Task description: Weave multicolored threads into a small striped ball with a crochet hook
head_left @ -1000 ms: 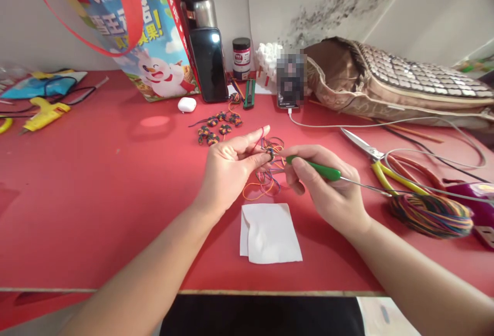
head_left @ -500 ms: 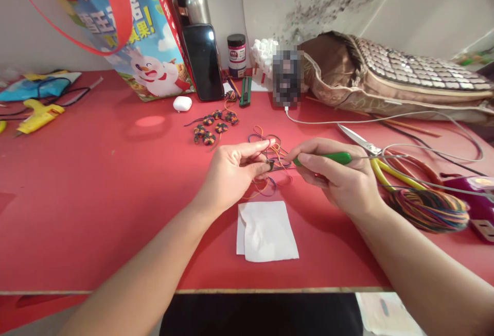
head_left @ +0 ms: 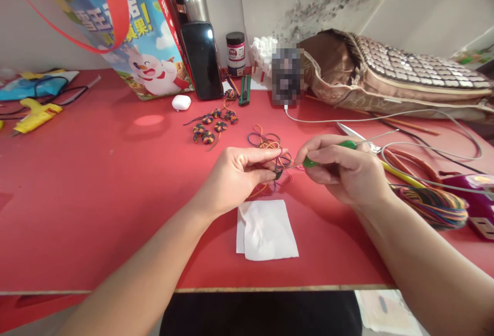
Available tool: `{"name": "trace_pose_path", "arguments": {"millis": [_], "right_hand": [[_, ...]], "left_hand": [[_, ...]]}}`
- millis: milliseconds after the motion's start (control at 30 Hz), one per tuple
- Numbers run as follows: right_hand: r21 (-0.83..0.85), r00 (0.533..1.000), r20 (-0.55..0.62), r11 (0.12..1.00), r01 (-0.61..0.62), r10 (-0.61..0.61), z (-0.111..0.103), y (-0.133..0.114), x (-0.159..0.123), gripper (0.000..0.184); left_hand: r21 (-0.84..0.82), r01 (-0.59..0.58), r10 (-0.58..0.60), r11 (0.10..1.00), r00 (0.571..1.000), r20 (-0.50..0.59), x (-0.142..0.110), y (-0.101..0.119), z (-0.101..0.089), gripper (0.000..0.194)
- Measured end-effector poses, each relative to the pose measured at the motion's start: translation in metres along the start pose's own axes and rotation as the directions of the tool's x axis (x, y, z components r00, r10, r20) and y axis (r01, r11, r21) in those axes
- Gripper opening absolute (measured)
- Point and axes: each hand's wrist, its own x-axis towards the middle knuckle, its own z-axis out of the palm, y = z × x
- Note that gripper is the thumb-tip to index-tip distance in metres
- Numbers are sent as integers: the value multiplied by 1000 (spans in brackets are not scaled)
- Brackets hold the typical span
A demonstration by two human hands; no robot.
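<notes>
Between its thumb and fingers, my left hand (head_left: 233, 181) pinches a small dark crochet piece (head_left: 278, 175). A strand of yarn is looped over its index finger. My right hand (head_left: 353, 174) is closed around a green-handled crochet hook (head_left: 310, 161), whose thin metal end points left to the dark piece; whether its tip is inside a stitch I cannot tell. Another metal end sticks out behind the hand. Loose multicoloured yarn (head_left: 266, 138) lies tangled just beyond my fingers. Several small crocheted flowers (head_left: 208, 137) rest farther back on the left.
A folded white tissue (head_left: 270, 230) lies in front on the red table (head_left: 96, 212). To the right are scissors (head_left: 403, 174), a yarn skein (head_left: 432, 207) and a purple power strip (head_left: 473, 192). Behind stand a phone (head_left: 203, 60), jar (head_left: 235, 53) and cutter (head_left: 245, 90); a glue gun (head_left: 36, 115) lies left.
My left hand with the crochet piece has shifted slightly right and down. The hook has tilted, its rear end now higher, and its front end has come to the piece.
</notes>
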Motion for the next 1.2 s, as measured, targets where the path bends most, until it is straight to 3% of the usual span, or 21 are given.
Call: {"name": "trace_pose_path", "arguments": {"millis": [233,367,467,633,900,1033,1200], "right_hand": [[52,989,146,999,1,-9,-2,8,1,8],[106,983,126,987,120,-133,11,16,-8,12],[181,969,48,956,231,-243,21,21,-10,12],[222,967,28,945,240,-252,26,26,-5,11],[136,973,65,968,209,-220,25,27,-6,12],[132,960,-2,952,277,-279,32,26,-12,12],[-96,909,-95,913,398,-406,40,34,-21,13]], "left_hand": [[-211,6,-5,977,1000,3,-1,3,4,31],[-316,20,-25,949,1000,-11,0,4,9,34],[-405,-6,-32,914,996,-85,0,4,12,38],[-486,-31,-16,873,996,-91,0,4,13,39],[-516,-7,-61,857,992,-115,1,4,14,37],[-532,-77,-19,843,985,-172,0,5,18,39],[-528,-121,-34,840,961,-273,-3,4,27,43]]}}
